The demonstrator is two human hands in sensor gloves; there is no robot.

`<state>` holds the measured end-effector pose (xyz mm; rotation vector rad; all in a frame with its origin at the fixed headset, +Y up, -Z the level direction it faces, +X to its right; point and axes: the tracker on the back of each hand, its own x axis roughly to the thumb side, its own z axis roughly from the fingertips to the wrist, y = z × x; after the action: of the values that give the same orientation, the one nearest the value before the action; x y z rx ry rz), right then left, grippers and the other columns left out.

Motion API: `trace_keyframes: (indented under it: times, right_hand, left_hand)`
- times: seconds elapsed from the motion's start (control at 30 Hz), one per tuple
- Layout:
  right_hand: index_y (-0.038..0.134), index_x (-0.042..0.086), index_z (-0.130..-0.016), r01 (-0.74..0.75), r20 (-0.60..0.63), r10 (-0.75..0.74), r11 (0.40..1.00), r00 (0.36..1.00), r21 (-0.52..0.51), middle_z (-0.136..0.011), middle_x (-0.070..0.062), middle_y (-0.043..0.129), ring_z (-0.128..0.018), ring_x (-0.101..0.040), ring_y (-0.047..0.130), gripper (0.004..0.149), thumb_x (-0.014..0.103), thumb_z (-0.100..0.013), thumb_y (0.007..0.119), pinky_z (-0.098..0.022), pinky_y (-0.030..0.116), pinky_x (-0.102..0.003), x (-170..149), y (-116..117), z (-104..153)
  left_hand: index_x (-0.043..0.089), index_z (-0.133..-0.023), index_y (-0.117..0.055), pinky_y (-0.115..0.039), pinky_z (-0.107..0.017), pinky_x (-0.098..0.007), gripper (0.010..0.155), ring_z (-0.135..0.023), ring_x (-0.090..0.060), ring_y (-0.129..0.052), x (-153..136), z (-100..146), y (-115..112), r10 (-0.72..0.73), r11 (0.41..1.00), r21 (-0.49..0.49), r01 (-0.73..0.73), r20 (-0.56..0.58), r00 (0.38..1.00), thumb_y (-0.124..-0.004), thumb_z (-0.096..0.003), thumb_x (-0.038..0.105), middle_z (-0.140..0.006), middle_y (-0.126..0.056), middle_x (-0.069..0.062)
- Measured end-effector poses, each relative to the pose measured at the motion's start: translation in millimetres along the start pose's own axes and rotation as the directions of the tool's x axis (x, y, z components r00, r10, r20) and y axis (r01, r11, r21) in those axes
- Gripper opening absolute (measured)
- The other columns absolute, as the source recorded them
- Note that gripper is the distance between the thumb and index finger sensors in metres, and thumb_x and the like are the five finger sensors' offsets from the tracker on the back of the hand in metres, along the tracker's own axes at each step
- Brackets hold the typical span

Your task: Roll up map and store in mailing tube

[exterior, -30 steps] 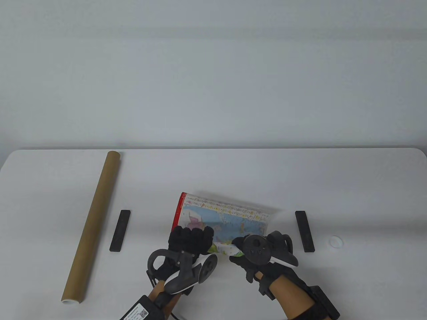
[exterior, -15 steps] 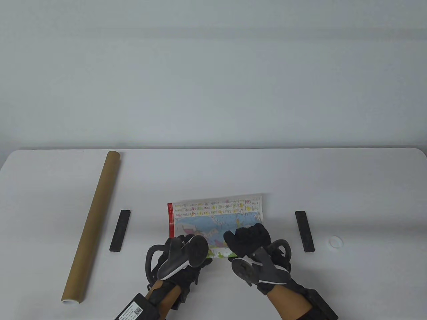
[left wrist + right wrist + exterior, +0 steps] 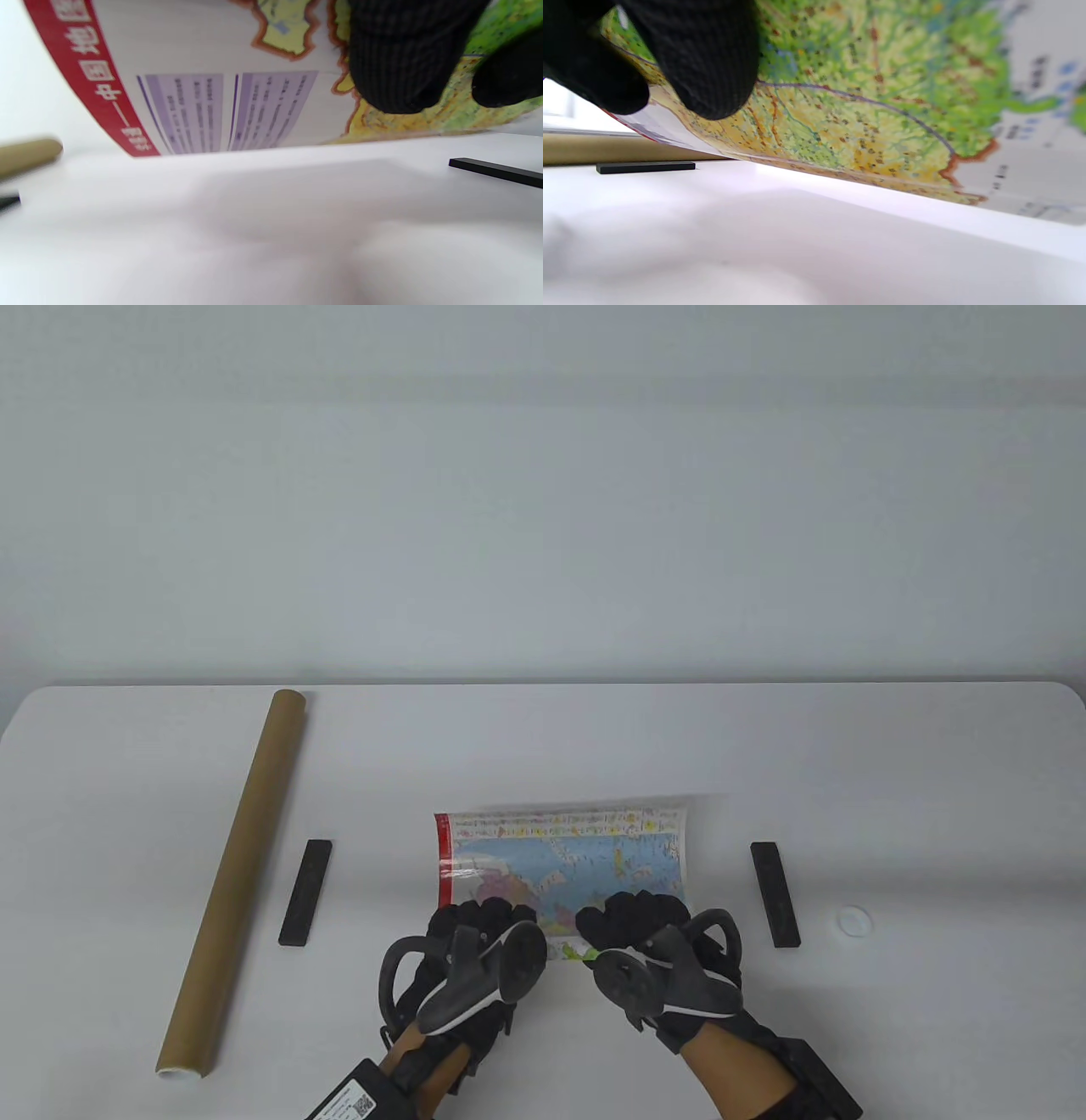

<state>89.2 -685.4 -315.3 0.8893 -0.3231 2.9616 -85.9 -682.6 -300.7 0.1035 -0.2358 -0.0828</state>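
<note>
Both your hands grip the near edge of the map [image 3: 564,861] at the table's [image 3: 848,763] front middle, your left hand [image 3: 475,937] on its left half and your right hand [image 3: 645,929] on its right, fingers [image 3: 394,63] curled over the printed face. You have bare tabletop beyond the map's far edge, while a black bar [image 3: 306,892] lies well to its left and another black bar [image 3: 775,893] near its right. Its long axis runs left to right, red band at the left end, and the brown mailing tube [image 3: 233,878] lies far left, running near to far, white-rimmed end toward you.
</note>
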Motion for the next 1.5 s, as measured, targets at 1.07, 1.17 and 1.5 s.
trace_keyframes:
  times: [1.07, 1.17, 1.5]
  right_hand:
    - [0.075, 0.013, -0.099, -0.285, 0.014, 0.290, 0.947, 0.957, -0.147, -0.072, -0.007, 0.084, -0.061, -0.032, 0.089, 0.064, 0.042, -0.045, 0.093, -0.060, 0.066, -0.061, 22.0, -7.0, 6.1]
    - [0.080, 0.013, -0.093, -0.275, 0.011, 0.278, 0.954, 0.960, -0.119, -0.065, -0.004, 0.087, -0.052, -0.028, 0.093, 0.060, 0.043, -0.044, 0.094, -0.056, 0.072, -0.058, 20.6, -6.2, 4.0]
    - [0.088, 0.011, -0.084, 0.002, -0.075, -0.003, 1.000, 0.997, -0.002, -0.054, -0.002, 0.090, -0.041, -0.025, 0.095, 0.050, 0.042, -0.045, 0.093, -0.048, 0.078, -0.055, -3.9, -2.7, -1.6]
  left_hand:
    - [0.041, -0.081, -0.084, -0.081, -0.058, -0.035, 0.055, -0.042, -0.009, -0.101, -19.4, -10.6, -10.3, 0.315, 0.929, -0.175, -0.326, -0.085, 0.945, -0.092, -0.0319, 0.066, -0.051, -0.095, 0.013]
    - [0.041, -0.081, -0.085, -0.081, -0.060, -0.036, 0.056, -0.045, -0.010, -0.101, -16.8, -8.9, -9.5, 0.286, 0.943, -0.158, -0.293, -0.065, 0.956, -0.092, -0.0319, 0.066, -0.053, -0.095, 0.012]
    - [0.043, -0.093, -0.072, -0.073, -0.070, -0.041, 0.065, -0.071, -0.017, -0.096, 8.4, 7.2, 5.9, -0.051, 0.988, 0.144, 0.048, 0.017, 0.999, -0.089, -0.0338, 0.064, -0.079, -0.087, 0.010]
